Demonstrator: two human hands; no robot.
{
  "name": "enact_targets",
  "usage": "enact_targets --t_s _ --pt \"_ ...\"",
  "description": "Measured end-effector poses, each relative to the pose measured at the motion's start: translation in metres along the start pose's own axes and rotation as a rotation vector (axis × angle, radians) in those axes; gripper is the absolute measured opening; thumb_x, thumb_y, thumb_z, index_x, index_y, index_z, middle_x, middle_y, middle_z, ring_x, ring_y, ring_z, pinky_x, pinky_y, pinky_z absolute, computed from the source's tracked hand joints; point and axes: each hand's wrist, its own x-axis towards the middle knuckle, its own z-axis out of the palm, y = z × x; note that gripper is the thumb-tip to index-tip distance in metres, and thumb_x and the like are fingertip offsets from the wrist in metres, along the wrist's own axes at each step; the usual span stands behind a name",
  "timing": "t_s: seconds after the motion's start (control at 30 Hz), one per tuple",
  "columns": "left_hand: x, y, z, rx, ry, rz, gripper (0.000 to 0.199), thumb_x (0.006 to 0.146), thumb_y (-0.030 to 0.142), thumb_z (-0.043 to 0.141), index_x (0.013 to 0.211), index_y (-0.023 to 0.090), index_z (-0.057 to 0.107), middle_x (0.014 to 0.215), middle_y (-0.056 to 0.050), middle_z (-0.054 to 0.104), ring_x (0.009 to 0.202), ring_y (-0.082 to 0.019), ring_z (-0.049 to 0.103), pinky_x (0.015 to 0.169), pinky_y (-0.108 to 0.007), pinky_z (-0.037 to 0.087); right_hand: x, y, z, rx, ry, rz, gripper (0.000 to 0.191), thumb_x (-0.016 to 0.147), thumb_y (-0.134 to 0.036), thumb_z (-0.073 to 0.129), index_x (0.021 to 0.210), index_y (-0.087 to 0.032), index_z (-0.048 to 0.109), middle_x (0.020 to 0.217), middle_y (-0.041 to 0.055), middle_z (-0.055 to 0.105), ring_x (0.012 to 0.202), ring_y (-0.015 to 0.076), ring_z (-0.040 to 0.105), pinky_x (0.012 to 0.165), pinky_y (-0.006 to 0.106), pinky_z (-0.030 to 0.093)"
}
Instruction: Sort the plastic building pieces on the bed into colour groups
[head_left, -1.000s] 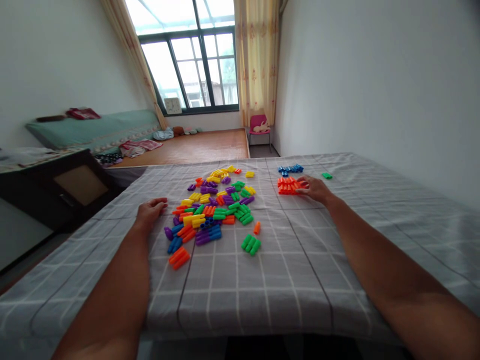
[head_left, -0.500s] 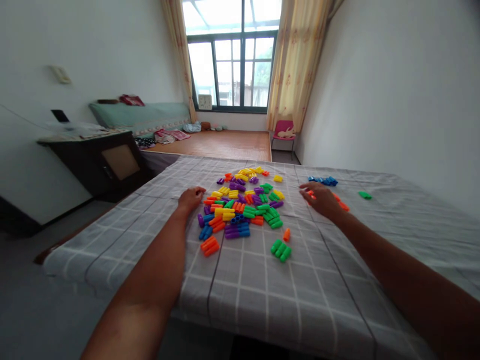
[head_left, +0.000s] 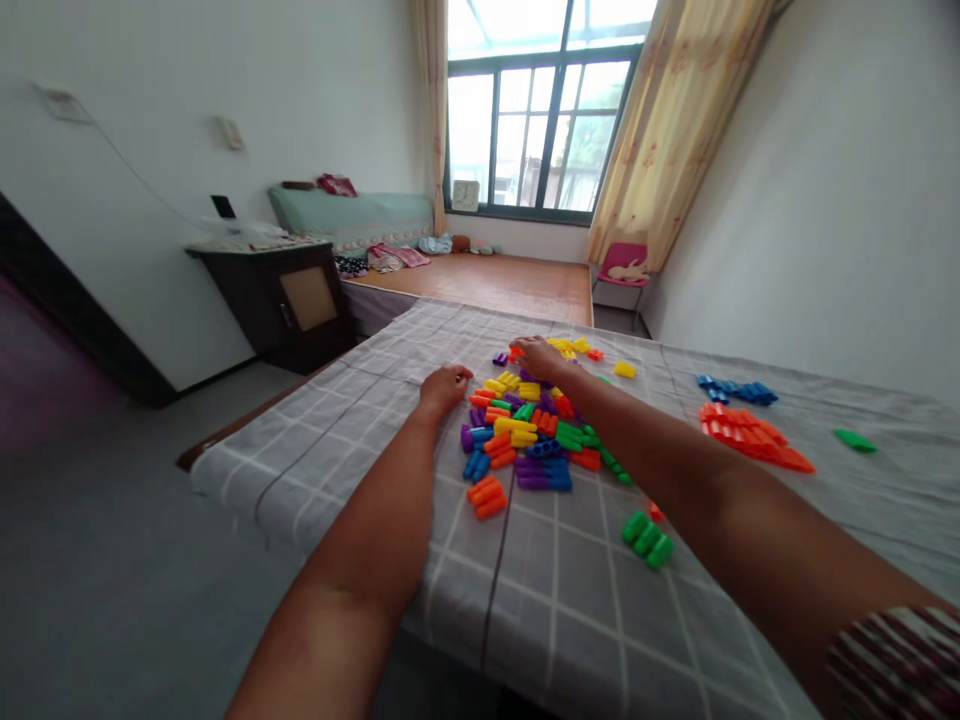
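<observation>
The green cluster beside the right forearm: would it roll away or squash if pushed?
The green cluster would probably slide or rock rather than roll, since its rounded sections sit side by side. Its shiny, plastic-looking surface suggests something stiff, perhaps slightly slippery. The checked cloth beneath looks creased, so might bunch up.

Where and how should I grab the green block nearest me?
Likely best: pinch the green block across its two outer tubes, coming from above and your near side. It lies flat on the cloth with its tubes side by side, so the outer ones give opposing sides. A small orange piece sits just beyond, partly hidden by your right forearm.
</observation>
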Motion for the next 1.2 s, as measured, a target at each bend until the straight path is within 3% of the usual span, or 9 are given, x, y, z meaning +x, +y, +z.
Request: enact_targets --t_s 0.17,0.37,0.57,0.7,0.8,0.9,1.03,1.2 --pt "0.001 0.001 0.000 -0.022 0.006 -0.034 0.033 0.085 0.027 0.049 0.106 0.027 0.074 0.112 -0.003 0.072 0.100 -0.020 0.066 0.082 -0.026 0.049 0.015 0.005 0.008 0.002 -0.093 0.156 0.039 0.084 -0.026 0.061 0.122 -0.016 0.066 0.121 0.0118 0.068 0.105 0.0250 0.064 0.086 0.029 0.049" --pt "0.001 0.000 -0.002 -0.028 0.004 -0.032 0.033 0.084 0.026 0.049 0.105 0.026 0.074 0.110 -0.002 0.073 0.098 -0.019 0.066 0.080 -0.025 0.048 -0.009 0.015 -0.022 0.099 0.059 0.278 0.028 0.086 -0.027 0.055 0.107 -0.014 0.069 0.106 0.0123 0.072 0.093 0.0219 0.065 0.079 0.027 0.048" --pt "-0.001 0.003 -0.008 -0.010 -0.009 -0.027 0.035 0.084 0.027 0.047 0.108 0.025 0.073 0.108 -0.002 0.073 0.096 -0.018 0.066 0.075 -0.024 0.047 -0.102 0.067 -0.061 0.824 0.163 0.297 0.022 0.080 -0.033 0.061 0.092 -0.015 0.065 0.086 0.0058 0.069 0.075 0.0158 0.063 0.068 0.027 0.051" --pt "0.000 0.004 -0.012 0.013 -0.037 -0.024 0.037 0.083 0.030 0.047 0.110 0.025 0.072 0.103 -0.002 0.074 0.089 -0.019 0.067 0.070 -0.025 0.047 -0.187 0.126 -0.085 1.122 0.368 0.481 0.038 0.070 -0.039 0.077 0.097 -0.018 0.060 0.094 0.0066 0.068 0.080 0.0159 0.066 0.071 0.030 0.055" --pt "0.002 0.004 -0.014 0.050 -0.042 -0.020 0.038 0.083 0.033 0.047 0.110 0.025 0.072 0.102 -0.002 0.074 0.088 -0.020 0.067 0.068 -0.025 0.046 -0.250 0.170 -0.096 1.106 0.581 0.643 0.044 0.066 -0.042 0.081 0.095 -0.019 0.058 0.096 0.0058 0.067 0.078 0.0146 0.066 0.069 0.028 0.055" --pt "0.005 0.002 -0.014 0.083 -0.040 -0.009 0.040 0.083 0.036 0.045 0.110 0.025 0.072 0.099 -0.002 0.074 0.086 -0.020 0.067 0.066 -0.025 0.046 -0.303 0.204 -0.097 0.986 0.680 0.832 0.041 0.067 -0.042 0.080 0.091 -0.018 0.058 0.086 0.0039 0.068 0.072 0.0136 0.065 0.062 0.024 0.053" --pt "0.007 -0.002 -0.013 0.087 -0.047 -0.003 0.042 0.082 0.038 0.045 0.111 0.025 0.072 0.092 -0.002 0.075 0.081 -0.021 0.067 0.063 -0.025 0.045 -0.344 0.227 -0.090 0.919 0.617 0.988 0.027 0.072 -0.034 0.076 0.086 -0.016 0.062 0.081 0.0052 0.070 0.070 0.0132 0.065 0.062 0.023 0.053" --pt "0.006 -0.006 -0.013 0.064 -0.031 0.003 0.041 0.080 0.040 0.047 0.109 0.026 0.072 0.088 -0.001 0.075 0.080 -0.020 0.066 0.062 -0.024 0.046 -0.355 0.233 -0.085 0.873 0.478 1.032 0.016 0.079 -0.026 0.069 0.086 -0.013 0.068 0.084 0.0085 0.072 0.071 0.0142 0.066 0.066 0.025 0.055"
